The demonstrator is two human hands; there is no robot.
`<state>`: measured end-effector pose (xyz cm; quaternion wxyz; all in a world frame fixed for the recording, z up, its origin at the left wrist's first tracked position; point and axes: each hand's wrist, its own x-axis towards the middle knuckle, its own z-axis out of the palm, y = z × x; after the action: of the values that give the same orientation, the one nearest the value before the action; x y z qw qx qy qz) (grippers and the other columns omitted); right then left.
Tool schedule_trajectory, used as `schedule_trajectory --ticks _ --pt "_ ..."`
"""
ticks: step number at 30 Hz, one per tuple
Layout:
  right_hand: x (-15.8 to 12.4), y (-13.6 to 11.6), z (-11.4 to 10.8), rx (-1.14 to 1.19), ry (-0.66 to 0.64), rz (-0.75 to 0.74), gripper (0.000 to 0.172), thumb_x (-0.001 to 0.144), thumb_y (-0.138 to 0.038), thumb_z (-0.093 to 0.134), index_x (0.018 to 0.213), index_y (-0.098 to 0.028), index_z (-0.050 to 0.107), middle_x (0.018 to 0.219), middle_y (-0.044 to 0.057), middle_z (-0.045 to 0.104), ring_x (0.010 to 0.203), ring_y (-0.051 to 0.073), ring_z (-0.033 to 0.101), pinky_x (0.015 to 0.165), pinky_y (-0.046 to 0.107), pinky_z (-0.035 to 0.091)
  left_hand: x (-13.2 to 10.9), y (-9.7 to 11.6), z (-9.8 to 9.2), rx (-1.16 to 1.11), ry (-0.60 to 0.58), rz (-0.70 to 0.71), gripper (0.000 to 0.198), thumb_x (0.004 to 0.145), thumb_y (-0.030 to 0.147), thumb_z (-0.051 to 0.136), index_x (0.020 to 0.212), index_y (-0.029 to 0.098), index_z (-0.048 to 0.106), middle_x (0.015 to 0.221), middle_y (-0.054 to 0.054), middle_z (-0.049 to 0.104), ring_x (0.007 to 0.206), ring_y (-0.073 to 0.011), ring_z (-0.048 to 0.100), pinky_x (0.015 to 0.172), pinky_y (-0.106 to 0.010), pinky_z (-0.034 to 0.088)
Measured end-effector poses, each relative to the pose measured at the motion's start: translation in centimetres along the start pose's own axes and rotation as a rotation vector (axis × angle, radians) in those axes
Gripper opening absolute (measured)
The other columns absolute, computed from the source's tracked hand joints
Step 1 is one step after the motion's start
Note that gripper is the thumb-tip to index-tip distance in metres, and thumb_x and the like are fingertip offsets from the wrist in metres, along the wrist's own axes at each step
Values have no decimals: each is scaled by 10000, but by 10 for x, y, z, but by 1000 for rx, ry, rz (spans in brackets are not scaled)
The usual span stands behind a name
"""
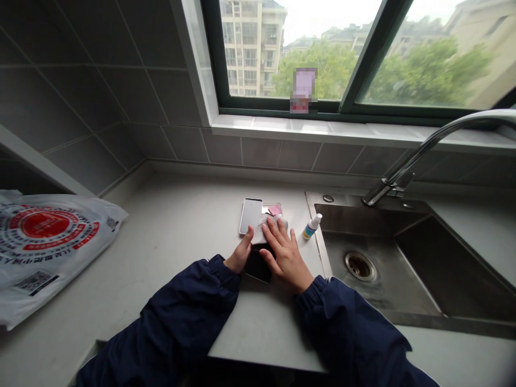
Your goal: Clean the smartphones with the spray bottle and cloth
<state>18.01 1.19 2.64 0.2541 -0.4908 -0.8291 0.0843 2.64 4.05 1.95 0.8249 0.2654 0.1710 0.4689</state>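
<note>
A dark, flat, glossy object that looks like a phone (pixel 258 264) lies on the counter, partly hidden by my hands. My left hand (pixel 241 252) grips its left side, thumb extended along the edge. Over its upper part, my right hand (pixel 288 255) presses a white cloth (pixel 262 232) under fairly straight, slightly spread fingers. Just beyond my left thumb rests a flat device with a pale grey face and silver rim (pixel 251 215). A small pink piece (pixel 275 210) is behind the cloth, on a thin clear-edged item. Right of my right hand stands a small white-capped spray bottle (pixel 312 227).
To the right is a steel sink (pixel 419 314) with a drain and a curved chrome faucet (pixel 381 191). A white plastic bag with red print (pixel 60 242) sits on the counter (pixel 169 215) at left. Tiled wall and a window sill (pixel 322 129) bound the back.
</note>
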Motion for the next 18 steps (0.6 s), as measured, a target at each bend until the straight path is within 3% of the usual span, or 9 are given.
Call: schedule_trajectory --ticks 9,15,18 --pt "-1 -6 0 -4 -38 -46 634 1031 -392 399 1595 -279 133 1646 70 183 1533 330 94 1138 717 199 1 5 2 -125 60 -53 646 1010 497 373 1495 71 405 1384 -163 596 1403 -272 435 1235 -397 206" --pt "-1 -6 2 6 -50 -48 626 1027 -395 412 1591 -261 173 1647 67 177 1534 325 91 1144 710 197 2 6 0 -121 66 -85 712 983 529 424 1501 43 375 1418 -195 557 1400 -318 433 1223 -450 231" --pt "-1 -5 3 20 -51 -50 615 1029 -390 409 1587 -253 192 1646 65 184 1536 319 90 1147 708 196 2 6 -2 -101 102 -62 707 992 513 413 1490 13 376 1388 -207 579 1401 -302 434 1231 -419 208"
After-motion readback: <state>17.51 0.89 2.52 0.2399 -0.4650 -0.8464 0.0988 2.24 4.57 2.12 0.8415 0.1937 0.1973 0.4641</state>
